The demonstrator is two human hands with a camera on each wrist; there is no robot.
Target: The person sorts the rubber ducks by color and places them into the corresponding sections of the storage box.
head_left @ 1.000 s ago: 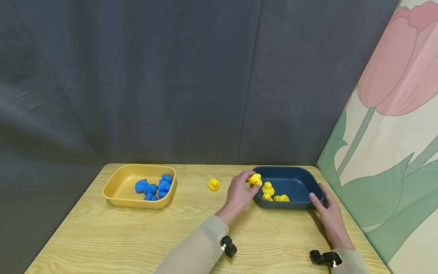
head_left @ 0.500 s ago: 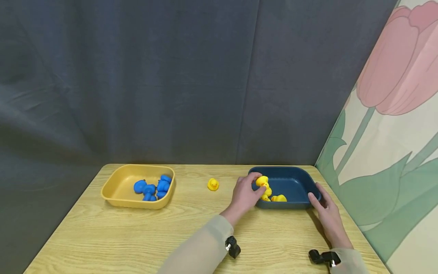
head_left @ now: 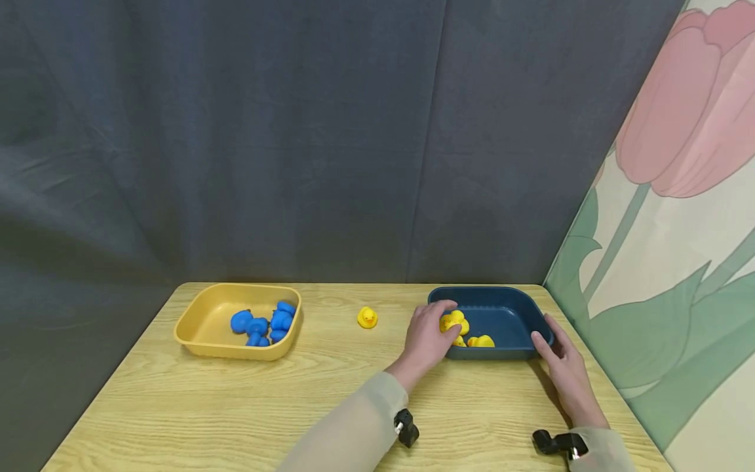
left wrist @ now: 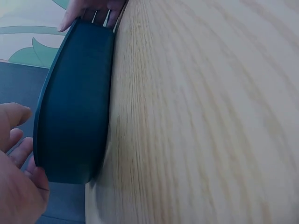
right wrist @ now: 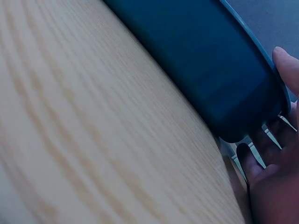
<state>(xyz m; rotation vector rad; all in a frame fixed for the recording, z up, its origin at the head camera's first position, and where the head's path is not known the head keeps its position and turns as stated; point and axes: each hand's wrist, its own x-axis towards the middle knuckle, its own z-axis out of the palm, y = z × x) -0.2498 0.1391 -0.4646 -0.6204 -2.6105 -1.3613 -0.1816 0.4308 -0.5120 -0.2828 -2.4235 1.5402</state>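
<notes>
My left hand (head_left: 430,331) reaches over the left end of the dark blue tray (head_left: 501,354), thumb and fingers spread apart around a yellow rubber duck (head_left: 451,320). In the left wrist view the left hand's (left wrist: 18,163) fingers stand at the tray's rim, and no duck shows between them. More yellow rubber ducks (head_left: 483,341) lie in the tray beside that one, some partly hidden by the hand. My right hand (head_left: 569,373) grips the right end of the tray, thumb at the rim and fingers along the outer wall, as the right wrist view shows too.
One yellow rubber duck (head_left: 367,318) sits on the wooden table (head_left: 236,406) between the two trays. A yellow tray (head_left: 200,347) at the left holds several blue toys (head_left: 257,326). A grey curtain (head_left: 295,144) stands behind, a tulip-patterned panel (head_left: 666,262) at the right.
My left hand has moved right and down into the tray with a duck, which now sits lower among the others. The tray shifted slightly left in view. The right hand keeps its grip.
</notes>
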